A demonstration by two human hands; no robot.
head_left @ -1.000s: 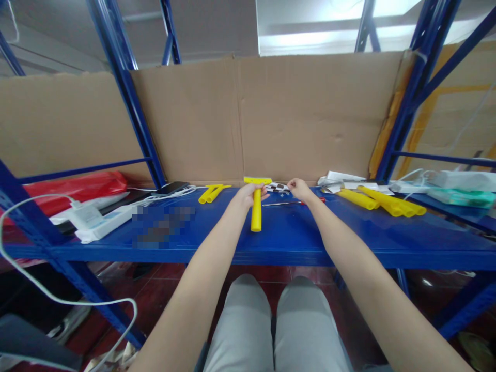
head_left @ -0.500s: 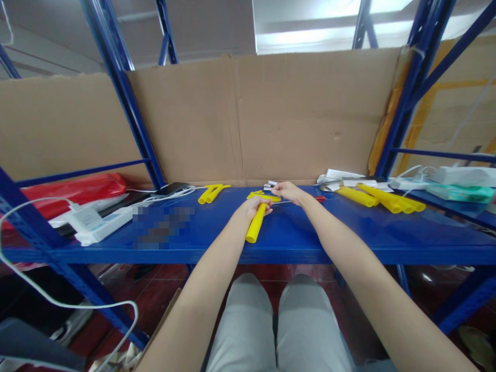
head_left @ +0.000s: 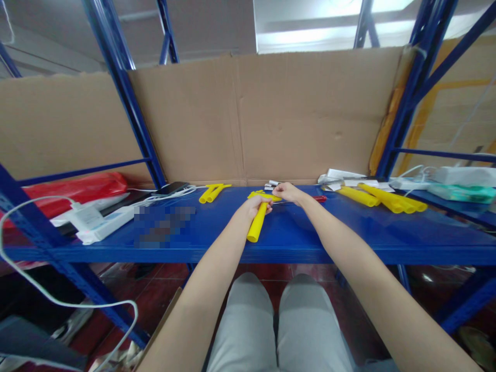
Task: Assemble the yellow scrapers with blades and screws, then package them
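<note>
My left hand (head_left: 254, 206) is wrapped round a yellow tube (head_left: 256, 227) whose near end points toward me. Yellow pieces (head_left: 265, 195) lie crosswise at its far end; where one ends and another begins is too small to tell. Just to the right, my right hand (head_left: 289, 192) is closed in a pinch at the tip of the yellow pieces, and whatever its fingers hold is hidden. Small white pieces (head_left: 272, 183) sit right behind the fingers. Under my right wrist, a tool with a red handle (head_left: 320, 199) and a thin metal shaft lies on the blue shelf (head_left: 302, 232).
Two yellow tubes (head_left: 213, 193) lie at the back left, several more yellow tubes (head_left: 387, 199) at the right beside white papers (head_left: 344, 178). A power strip (head_left: 106, 226), white cables and a dark phone-like object (head_left: 174, 188) are on the left. Cardboard (head_left: 290, 119) closes off the back.
Both hands stay almost where they were. My right fingers have come slightly down and closer to the yellow pieces, with the white pieces showing behind them.
</note>
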